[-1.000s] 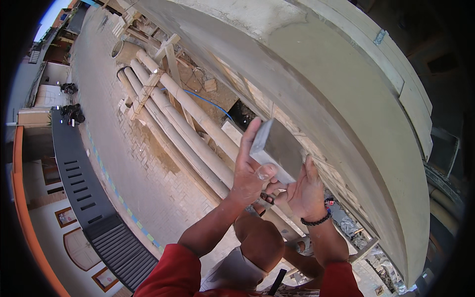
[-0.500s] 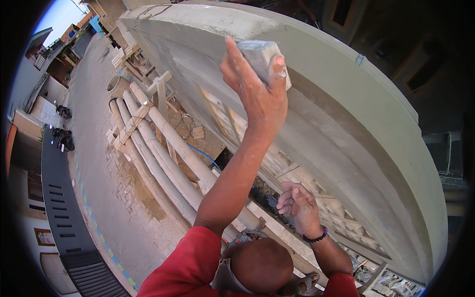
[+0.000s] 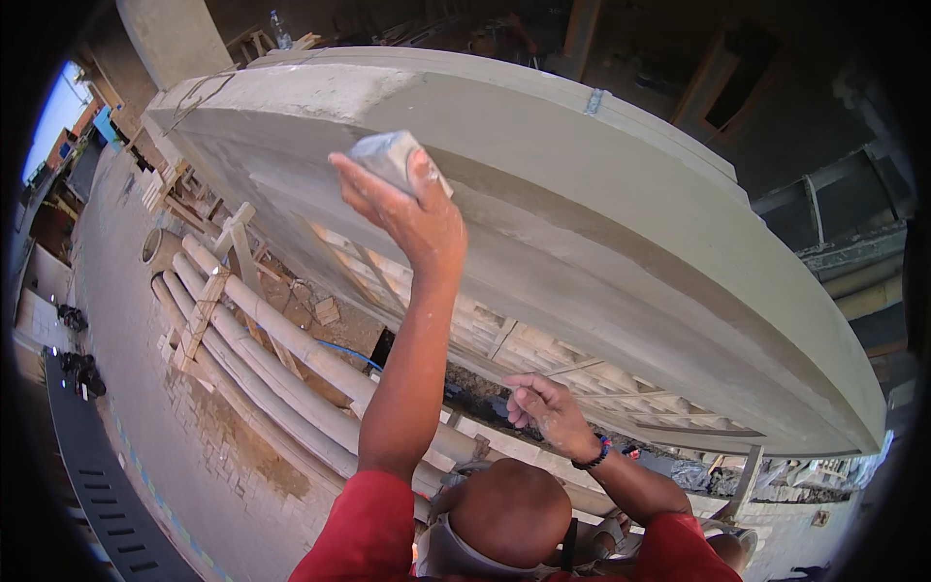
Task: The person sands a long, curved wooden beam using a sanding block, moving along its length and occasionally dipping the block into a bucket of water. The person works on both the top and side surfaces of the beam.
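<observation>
Gripping hand: the left hand (image 3: 412, 213), raised at the end of a stretched arm, grasped the grey block (image 3: 383, 160) with the thumb on its right side and the fingers along its left.
Bottle print: any lettering on the clear bottle (image 3: 280, 31) behind the beam was too small to make out.
Block heading: its blue-grey face was turned up and to the left, and its pale side edge slanted down to the right (the hand covered the lower part, so its long axis could not be told for certain).
Block place: it was in front of the left part of the curved grey beam (image 3: 543, 155), near the beam's pale upper edge; whether the two touched could not be told.
Right hand: the right hand (image 3: 551, 412) was lower, bare of any load, fingers loosely curled, in front of the latticework below the beam.
Wrist: a dark beaded bracelet (image 3: 593, 453) circled the right one.
Poles: the long pale poles (image 3: 276, 312) lay lashed to a crosspiece (image 3: 200, 318) on the left.
</observation>
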Action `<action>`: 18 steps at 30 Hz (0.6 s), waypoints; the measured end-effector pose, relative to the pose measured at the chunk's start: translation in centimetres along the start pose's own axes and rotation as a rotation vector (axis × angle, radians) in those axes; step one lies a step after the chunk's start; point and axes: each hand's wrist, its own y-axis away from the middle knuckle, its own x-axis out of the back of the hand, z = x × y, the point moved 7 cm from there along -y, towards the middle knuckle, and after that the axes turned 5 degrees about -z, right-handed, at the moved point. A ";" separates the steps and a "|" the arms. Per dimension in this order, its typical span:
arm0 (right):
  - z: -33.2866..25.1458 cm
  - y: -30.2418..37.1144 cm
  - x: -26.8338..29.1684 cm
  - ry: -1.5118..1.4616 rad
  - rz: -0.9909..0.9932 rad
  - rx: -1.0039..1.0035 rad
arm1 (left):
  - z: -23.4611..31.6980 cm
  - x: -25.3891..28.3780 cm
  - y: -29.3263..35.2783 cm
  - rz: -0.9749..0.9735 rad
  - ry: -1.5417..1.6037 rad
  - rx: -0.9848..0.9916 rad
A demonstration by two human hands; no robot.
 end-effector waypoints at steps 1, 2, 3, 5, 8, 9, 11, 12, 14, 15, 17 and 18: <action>-0.1 0.1 -0.2 0.041 -0.013 0.000 | -2.9 -0.1 1.4 0.003 0.015 0.074; 0.2 0.2 0.1 0.082 -0.020 -0.002 | -5.4 -0.1 3.1 -0.001 0.031 0.150; 1.2 0.4 0.7 0.084 -0.032 -0.019 | -7.1 0.8 5.1 -0.034 0.045 0.186; 1.0 1.1 2.0 0.212 0.015 0.064 | -7.9 2.6 9.3 -0.086 0.163 0.260; 0.0 1.6 3.3 0.284 0.078 0.143 | -5.9 5.2 13.0 -0.230 0.494 0.314; -0.7 1.7 3.4 0.203 0.090 0.146 | -4.9 5.4 13.8 -0.325 0.688 0.341; -2.0 1.5 3.4 -0.053 0.039 0.163 | -2.1 5.1 15.3 -0.509 1.083 0.394; -2.3 1.6 3.3 -0.225 -0.019 0.164 | -1.0 4.8 16.2 -0.595 1.136 0.395; -3.4 2.1 2.3 -0.476 -0.139 0.159 | 1.4 4.0 17.9 -0.765 1.235 0.391; -4.3 2.5 1.2 -0.554 -0.201 0.152 | 2.4 3.6 18.7 -0.828 1.259 0.441; -5.1 2.9 -0.2 -0.668 -0.274 0.090 | 4.2 3.0 18.8 -0.934 1.249 0.281; -5.1 3.5 -0.8 -0.710 -0.342 0.095 | 4.8 2.7 18.9 -0.985 1.241 0.201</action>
